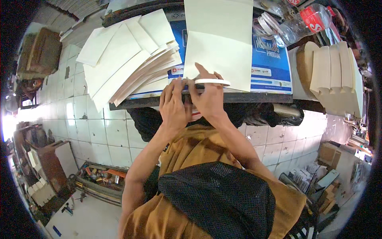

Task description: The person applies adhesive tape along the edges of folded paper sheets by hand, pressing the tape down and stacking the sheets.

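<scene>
Both my hands meet at the near edge of a cream folded sheet (219,51), by the front edge of the table. My right hand (209,101) holds a thin roll of white tape (215,81), which sits around its fingers; the index finger points out over the sheet. Close beside it, my left hand (174,105) has its fingers bent together at the sheet's lower left corner. What those fingertips pinch, if anything, is hidden. A fanned stack of cream folded sheets (131,55) lies to the left.
Blue printed sheets (272,75) cover the dark-edged table (258,98). At the right stand thick cream paper blocks (334,73). Behind them are more tape rolls (267,24) and a clear plastic bottle (304,26) with a red label. A tool tray (103,177) sits low at left.
</scene>
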Demonstrator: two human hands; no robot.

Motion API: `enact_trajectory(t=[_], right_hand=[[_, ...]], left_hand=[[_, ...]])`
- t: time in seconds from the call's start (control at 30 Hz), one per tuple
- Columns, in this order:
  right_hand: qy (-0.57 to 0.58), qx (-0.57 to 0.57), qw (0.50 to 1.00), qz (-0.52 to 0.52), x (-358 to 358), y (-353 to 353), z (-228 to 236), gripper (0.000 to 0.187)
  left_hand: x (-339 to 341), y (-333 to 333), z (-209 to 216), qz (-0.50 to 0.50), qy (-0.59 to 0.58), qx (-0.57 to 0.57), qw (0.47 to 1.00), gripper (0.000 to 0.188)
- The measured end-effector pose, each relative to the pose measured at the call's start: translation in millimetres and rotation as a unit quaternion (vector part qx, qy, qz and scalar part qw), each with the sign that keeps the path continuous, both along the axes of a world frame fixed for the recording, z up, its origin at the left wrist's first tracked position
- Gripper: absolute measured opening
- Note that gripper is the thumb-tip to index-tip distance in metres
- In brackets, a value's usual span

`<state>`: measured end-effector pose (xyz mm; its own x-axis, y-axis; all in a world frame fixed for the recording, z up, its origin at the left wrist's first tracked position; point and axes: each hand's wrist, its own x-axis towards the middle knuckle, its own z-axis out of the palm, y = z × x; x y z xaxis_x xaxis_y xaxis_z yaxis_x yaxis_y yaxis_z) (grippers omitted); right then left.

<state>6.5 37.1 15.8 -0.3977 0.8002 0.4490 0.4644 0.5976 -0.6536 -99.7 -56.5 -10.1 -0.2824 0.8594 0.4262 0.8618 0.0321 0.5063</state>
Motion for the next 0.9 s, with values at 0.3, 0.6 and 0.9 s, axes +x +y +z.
enact_trajectory(t=[0.3, 0.6, 0.9], right_hand=[[0.293, -0.207, 0.923, -0.136, 112.6, 30.5, 37.8, 0.040], [0.042, 0.009, 0.973, -0.225, 162.9, 36.1, -18.2, 0.017], [-0.036, 0.083, 0.976, -0.200, 167.1, 37.9, -19.8, 0.016]], left_hand=[[-1.8, 1.0, 6.7, -0.029, 0.033, -0.039, 0.998, 0.057], [-4.4, 2.6, 7.3, -0.054, 0.131, -0.090, 0.986, 0.056], [-0.9, 2.9, 6.9, -0.039, 0.142, -0.124, 0.981, 0.055]])
